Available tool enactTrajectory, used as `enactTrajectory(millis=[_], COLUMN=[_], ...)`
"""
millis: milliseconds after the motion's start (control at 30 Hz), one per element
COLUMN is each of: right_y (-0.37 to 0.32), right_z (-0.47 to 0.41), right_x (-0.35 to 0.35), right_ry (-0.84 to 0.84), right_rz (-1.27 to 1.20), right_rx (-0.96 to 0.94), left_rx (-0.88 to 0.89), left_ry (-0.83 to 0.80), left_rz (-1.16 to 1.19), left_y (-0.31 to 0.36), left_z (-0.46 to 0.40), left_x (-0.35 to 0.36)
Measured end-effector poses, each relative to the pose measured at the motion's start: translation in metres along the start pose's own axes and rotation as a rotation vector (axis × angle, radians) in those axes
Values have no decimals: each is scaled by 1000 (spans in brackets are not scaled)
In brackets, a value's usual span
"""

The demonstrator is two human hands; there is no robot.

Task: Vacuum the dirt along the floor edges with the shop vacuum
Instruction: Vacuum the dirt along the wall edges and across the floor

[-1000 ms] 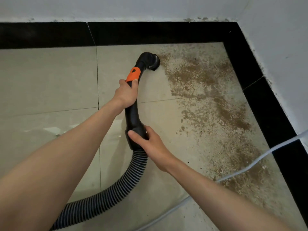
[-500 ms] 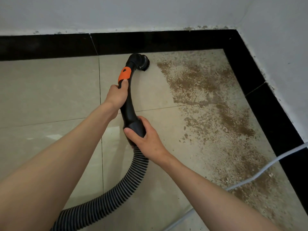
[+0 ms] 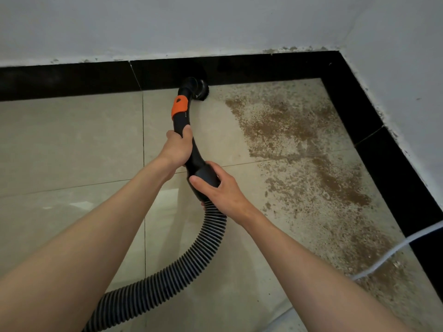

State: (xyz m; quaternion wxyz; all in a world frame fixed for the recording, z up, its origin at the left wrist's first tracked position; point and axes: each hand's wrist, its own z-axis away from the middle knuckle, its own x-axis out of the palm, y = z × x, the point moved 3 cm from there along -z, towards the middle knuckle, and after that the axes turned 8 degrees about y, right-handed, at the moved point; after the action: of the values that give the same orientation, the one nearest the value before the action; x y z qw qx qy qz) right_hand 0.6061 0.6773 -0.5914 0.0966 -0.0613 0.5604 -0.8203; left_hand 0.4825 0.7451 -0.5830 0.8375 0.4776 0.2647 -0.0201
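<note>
The vacuum wand (image 3: pixel 191 149) is a black, curved plastic tube with a bright orange band (image 3: pixel 179 107) near its far end. At the tip sits a small round brush head (image 3: pixel 201 90) with short dark bristles. The brush head is down on the floor, right against the black strip (image 3: pixel 72 80) that runs along the bottom of the far wall. A long, black hose (image 3: pixel 182 267) with lots of ridges joins the near end of the wand and bends away to the bottom left.

The left hand (image 3: pixel 177 147) holds the wand in the middle, just below the orange band, with its fingers and thumb wrapped tightly round the tube. The right hand (image 3: pixel 218 188) holds the fat end of the wand where the hose joins, and its grip is curled round it too, thumb on top.

Brown dirt (image 3: pixel 311 168) lies spread over the pale floor tiles (image 3: pixel 72 144) to the right of the brush, reaching toward the corner and down along the right wall. A white cord (image 3: pixel 393 250) lies across the dirt at the right.
</note>
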Motion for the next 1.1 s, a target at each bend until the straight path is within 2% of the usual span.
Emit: enactTrajectory(millis=[233, 500, 767, 1100], right_y=[8, 9, 10, -3], right_z=[1, -4, -6, -3], right_x=[-31, -63, -72, -54], right_ry=[86, 87, 224, 41], right_rz=[-40, -41, -62, -49], right_rx=[-7, -18, -16, -19], left_rx=[38, 37, 70, 19], left_ry=[-68, -106, -169, -56], left_rz=[-15, -1, -2, -2], left_y=[14, 25, 37, 23], left_z=[5, 1, -1, -3], left_x=[39, 69, 91, 54])
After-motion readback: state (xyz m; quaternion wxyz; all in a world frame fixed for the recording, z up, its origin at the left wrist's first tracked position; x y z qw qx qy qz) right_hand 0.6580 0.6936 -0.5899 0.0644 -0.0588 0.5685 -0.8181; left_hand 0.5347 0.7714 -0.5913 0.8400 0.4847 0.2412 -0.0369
